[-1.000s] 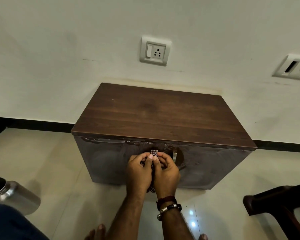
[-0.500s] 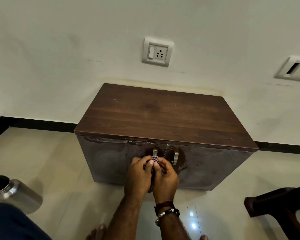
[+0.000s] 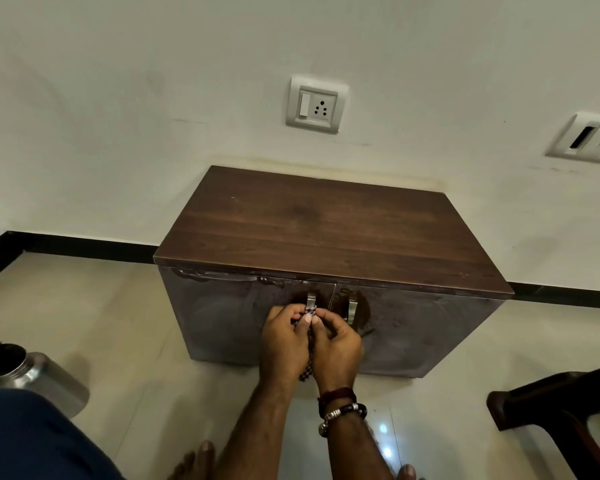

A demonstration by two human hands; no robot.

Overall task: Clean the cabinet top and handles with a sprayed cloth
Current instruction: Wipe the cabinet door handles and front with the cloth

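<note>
Both hands meet at the cabinet front: the left hand [image 3: 283, 341] and right hand [image 3: 336, 344] pinch a checked cloth [image 3: 310, 311] between them against the left door handle [image 3: 311, 300]. The right handle [image 3: 352, 308] sits just beside. Above spreads the wooden cabinet top [image 3: 326, 230]; a steel bottle [image 3: 32, 379] stands on the floor, well apart.

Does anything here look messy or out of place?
Yes. The cabinet front is covered in cloudy, streaky smears, unlike its clean wooden top. A steel bottle stands open on the floor at the left, no cap visible.
</note>
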